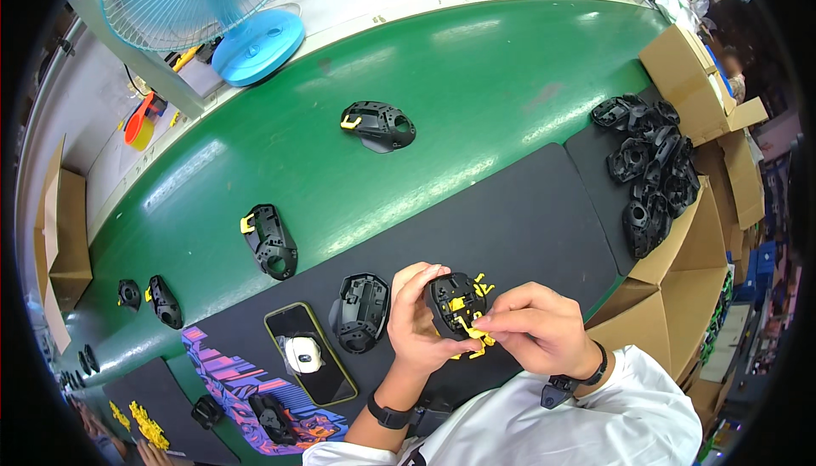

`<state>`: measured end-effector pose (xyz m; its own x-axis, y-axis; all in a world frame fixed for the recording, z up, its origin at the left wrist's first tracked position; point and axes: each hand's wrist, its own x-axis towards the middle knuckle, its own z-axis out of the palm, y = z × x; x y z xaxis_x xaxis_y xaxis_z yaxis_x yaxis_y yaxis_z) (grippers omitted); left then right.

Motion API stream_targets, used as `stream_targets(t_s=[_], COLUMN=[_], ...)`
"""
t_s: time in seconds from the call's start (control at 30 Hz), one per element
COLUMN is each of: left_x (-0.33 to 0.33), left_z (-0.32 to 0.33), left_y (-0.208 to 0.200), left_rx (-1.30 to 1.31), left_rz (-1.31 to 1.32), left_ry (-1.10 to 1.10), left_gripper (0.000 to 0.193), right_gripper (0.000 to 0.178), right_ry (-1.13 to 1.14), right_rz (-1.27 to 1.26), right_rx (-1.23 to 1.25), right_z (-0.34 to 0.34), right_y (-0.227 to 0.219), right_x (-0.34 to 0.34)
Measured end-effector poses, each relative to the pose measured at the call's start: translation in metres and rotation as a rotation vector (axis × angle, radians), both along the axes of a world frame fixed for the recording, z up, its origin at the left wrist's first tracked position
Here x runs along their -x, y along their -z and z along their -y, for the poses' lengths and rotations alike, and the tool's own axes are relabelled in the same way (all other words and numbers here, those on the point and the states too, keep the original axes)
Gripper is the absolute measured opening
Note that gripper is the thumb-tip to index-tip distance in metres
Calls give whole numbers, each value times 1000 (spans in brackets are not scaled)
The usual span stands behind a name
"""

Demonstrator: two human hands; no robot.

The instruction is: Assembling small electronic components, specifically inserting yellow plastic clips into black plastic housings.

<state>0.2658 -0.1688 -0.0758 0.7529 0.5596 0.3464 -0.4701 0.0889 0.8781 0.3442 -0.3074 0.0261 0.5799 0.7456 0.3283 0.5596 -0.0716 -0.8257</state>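
Note:
My left hand is wrapped round a black computer mouse shell, its hollow inside facing up. My right hand pinches a small yellow plastic part against the shell's near side. Another yellow piece shows inside the shell. Several loose yellow parts show around the shell's right edge, partly hidden by my hands. Left of my left hand, another black mouse shell lies on the dark mat.
A phone lies under a white mouse. Black shells with yellow parts sit on the green belt. Black shells are heaped right, beside cardboard boxes. Upper left stands a blue fan; lower left, another person's hand.

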Motion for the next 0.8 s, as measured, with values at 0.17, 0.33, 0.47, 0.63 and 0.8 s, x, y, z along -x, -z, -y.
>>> stream_targets(t_s=[0.17,0.33,0.47,0.63,0.8], left_x=[0,-3,-1,1,0], left_z=[-1,0,-1,-3,0], left_y=[-4,-3,-3,-2,-3], left_rx=[-68,-69,-135,-214,-154], left_rz=[-17,32,8,-31,-25], left_ry=[3,-32,-73,-72,-39], left_gripper=[95,93,92,92,90], right_gripper=[39,47,47,42,40], right_ry=[-23,-111,-164,-178,-238], right_rz=[-29,17,-35,-31,50], right_rx=[68,95,98,134,128], right_z=[-1,0,2,3,3], right_y=[0,2,5,0,2], right_x=[-1,-8,-13,-17,-19])
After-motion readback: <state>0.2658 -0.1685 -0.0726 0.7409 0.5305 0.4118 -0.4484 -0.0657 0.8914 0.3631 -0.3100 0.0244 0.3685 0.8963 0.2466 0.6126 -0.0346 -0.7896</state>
